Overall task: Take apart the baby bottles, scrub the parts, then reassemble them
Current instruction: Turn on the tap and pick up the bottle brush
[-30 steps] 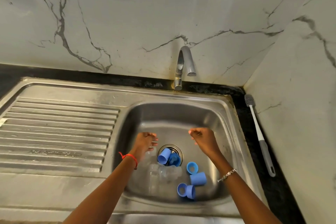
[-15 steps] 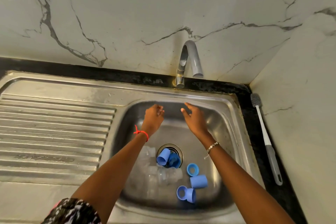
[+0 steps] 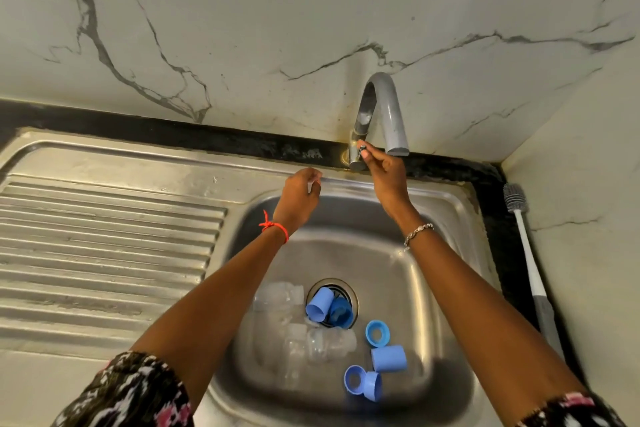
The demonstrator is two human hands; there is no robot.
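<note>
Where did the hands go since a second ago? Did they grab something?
Both hands rose out of the sink basin toward the tap. The right hand now pinches the small lever at the tap's base. The left hand hovers over the back rim, holding nothing. No water shows yet. The blue caps, the clear bottle parts and the brush stayed where they were.

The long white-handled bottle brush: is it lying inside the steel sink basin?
No. The white-handled bottle brush lies on the dark counter strip right of the steel sink basin, against the marble wall.
</note>
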